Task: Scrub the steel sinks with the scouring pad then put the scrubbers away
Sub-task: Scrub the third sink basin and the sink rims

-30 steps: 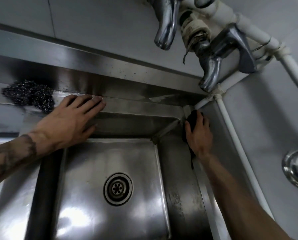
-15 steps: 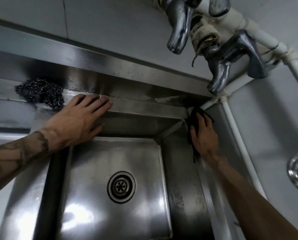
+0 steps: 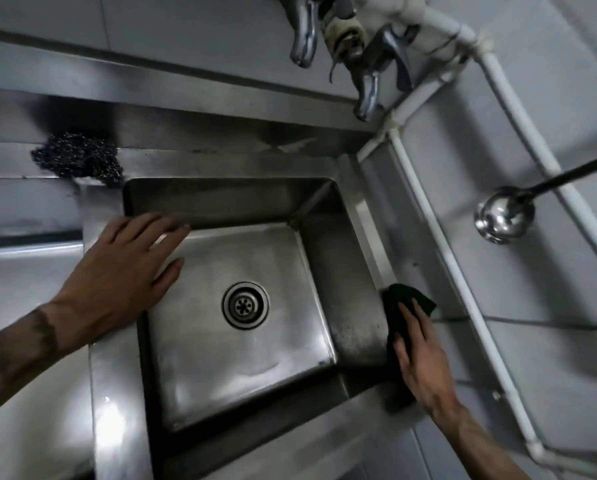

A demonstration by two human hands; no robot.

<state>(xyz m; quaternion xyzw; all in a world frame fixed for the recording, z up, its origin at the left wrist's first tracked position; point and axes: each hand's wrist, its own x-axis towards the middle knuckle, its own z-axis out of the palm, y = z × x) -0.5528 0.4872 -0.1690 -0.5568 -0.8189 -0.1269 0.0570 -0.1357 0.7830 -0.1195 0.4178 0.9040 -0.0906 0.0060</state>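
The steel sink fills the middle of the head view, its round drain at the centre of the basin. My right hand presses a dark green scouring pad flat against the sink's right rim, fingers straight on top of it. My left hand rests open on the left rim, fingers spread over the basin's far left corner. A steel wool scrubber lies on the back ledge, beyond my left hand and apart from it.
Two chrome taps hang from the wall above the far right corner. White pipes run down the tiled wall to the right. A steel ladle hangs beside the pipes. Another steel surface adjoins on the left.
My right hand slid the pad from the far right corner toward me along the right rim. My left hand came off the back ledge onto the left rim. The view pulled back.
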